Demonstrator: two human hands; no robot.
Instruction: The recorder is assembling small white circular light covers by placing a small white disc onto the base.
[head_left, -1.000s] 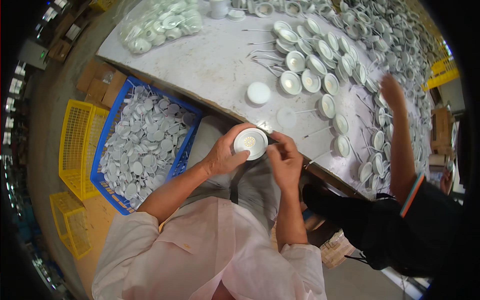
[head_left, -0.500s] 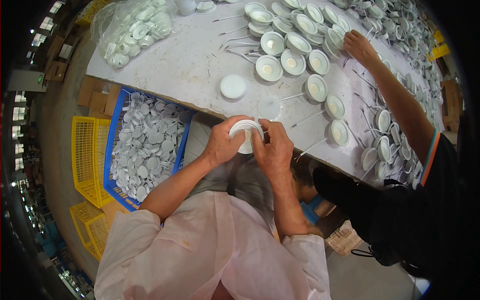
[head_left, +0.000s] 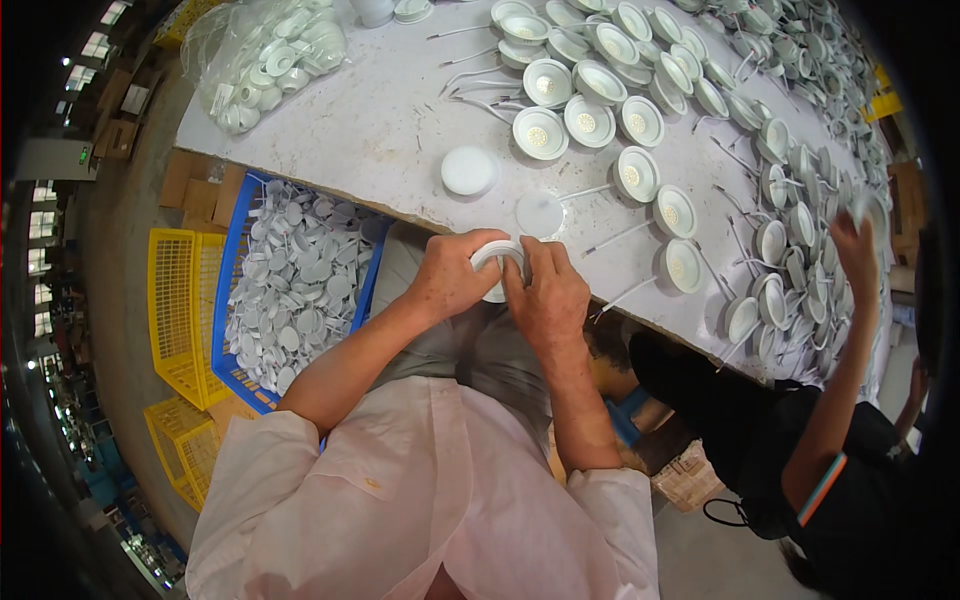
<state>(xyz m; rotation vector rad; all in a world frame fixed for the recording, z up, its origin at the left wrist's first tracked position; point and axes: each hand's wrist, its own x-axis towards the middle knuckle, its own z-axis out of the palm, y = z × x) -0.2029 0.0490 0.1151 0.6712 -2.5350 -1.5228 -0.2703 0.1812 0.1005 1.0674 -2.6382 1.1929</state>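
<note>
Both of my hands grip one round white lamp housing (head_left: 497,262) at the near edge of the white table (head_left: 380,130). My left hand (head_left: 450,278) wraps its left side, and my right hand (head_left: 545,292) presses on its right side with the fingers over the rim. Two white round discs (head_left: 468,170) (head_left: 540,213) lie on the table just beyond my hands. Past them stand several round white lamp housings (head_left: 540,133) with wire leads.
A blue crate (head_left: 240,290) full of small white parts sits on the floor to my left, beside yellow crates (head_left: 175,310). A clear bag of white parts (head_left: 265,55) lies at the table's far left. Another person's hand (head_left: 852,245) reaches over the housings at right.
My hands have shifted on the housing, closing further around it, and the view has tilted. The other person's hand has moved from the far housings toward the right edge.
</note>
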